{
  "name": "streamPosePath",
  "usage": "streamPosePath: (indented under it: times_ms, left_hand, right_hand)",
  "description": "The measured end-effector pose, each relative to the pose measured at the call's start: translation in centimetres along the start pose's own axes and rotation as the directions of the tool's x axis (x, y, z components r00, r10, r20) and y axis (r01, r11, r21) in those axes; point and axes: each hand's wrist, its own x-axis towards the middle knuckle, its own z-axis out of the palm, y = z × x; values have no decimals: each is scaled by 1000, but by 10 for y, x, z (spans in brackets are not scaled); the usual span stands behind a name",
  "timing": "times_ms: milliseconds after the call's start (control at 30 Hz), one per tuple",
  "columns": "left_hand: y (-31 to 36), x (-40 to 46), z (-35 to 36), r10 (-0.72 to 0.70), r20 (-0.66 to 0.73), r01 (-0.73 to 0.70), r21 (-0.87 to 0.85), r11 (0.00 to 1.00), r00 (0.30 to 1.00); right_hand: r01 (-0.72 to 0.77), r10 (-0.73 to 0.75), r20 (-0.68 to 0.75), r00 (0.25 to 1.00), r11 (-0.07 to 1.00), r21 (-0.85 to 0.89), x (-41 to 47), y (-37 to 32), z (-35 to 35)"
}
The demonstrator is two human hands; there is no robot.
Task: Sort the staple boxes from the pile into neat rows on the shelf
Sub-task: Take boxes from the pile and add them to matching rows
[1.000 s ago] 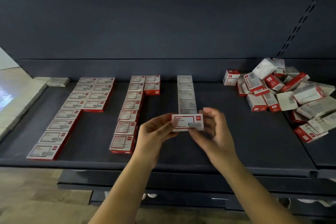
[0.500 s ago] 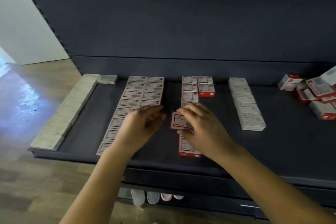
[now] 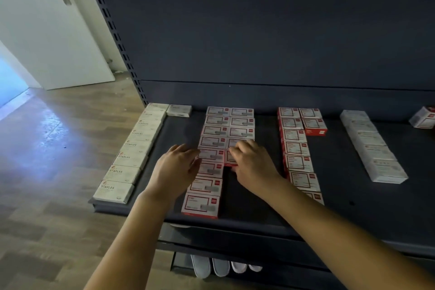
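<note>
Red-and-white cardboard is light and slides easily on the dark shelf (image 3: 247, 198), and that is the main risk, as I judge it. The box being placed (image 3: 229, 159) sits at the near end of the short right column of the double row (image 3: 229, 125), touching the box behind it and tight against the long left column. If the right hand (image 3: 253, 162) pushes too hard toward the back wall, it could shove the short column out of line; a sideways nudge could skew the left column's boxes, which lie edge to edge with nothing holding them. Lifting away carelessly could also drag the box askew — the fingertips are right on top of it.

That right hand has its fingers curled down over the box's top and near edge, pinching or pressing it into place; the box's near side is hidden beneath the palm, so I cannot tell how firm the hold is. The left hand (image 3: 177, 167) lies flat with fingers straight and loosely together, its tips touching the left edge of the double row beside the new box, apparently as a stop — it holds nothing.

Left of the double row runs a single column of white boxes (image 3: 131, 155); right of it, another red-and-white row (image 3: 297, 148), then a pale column (image 3: 374, 146). One box of the pile (image 3: 423, 116) shows at the far right edge.
</note>
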Motion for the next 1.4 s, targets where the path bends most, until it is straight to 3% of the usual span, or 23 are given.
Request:
streamPosePath:
  times_ms: [333, 533, 700, 933, 1167, 1400]
  left_hand:
    - [-2, -6, 9, 0, 46, 3, -69, 998, 999]
    - [2, -4, 6, -48, 101, 55, -71, 996, 994]
    - [5, -5, 5, -70, 145, 85, -93, 992, 987]
    - [19, -1, -2, -103, 215, 104, 7, 995, 971]
    - [86, 6, 5, 65, 94, -68, 29, 997, 993]
    - [187, 19, 35, 176, 126, -173, -36, 984, 976]
  right_hand:
    - [-75, 74, 65, 995, 997, 1, -2, 2, -2]
    - [21, -24, 39, 999, 997, 70, 4, 10, 0]
    - [52, -41, -69, 997, 985, 163, 0, 13, 2]
    - [52, -54, 11, 998, 993, 109, -5, 6, -8]
    - [84, -61, -130, 990, 980, 179, -48, 24, -32]
    - [0, 36, -152, 988, 972, 234, -113, 104, -54]
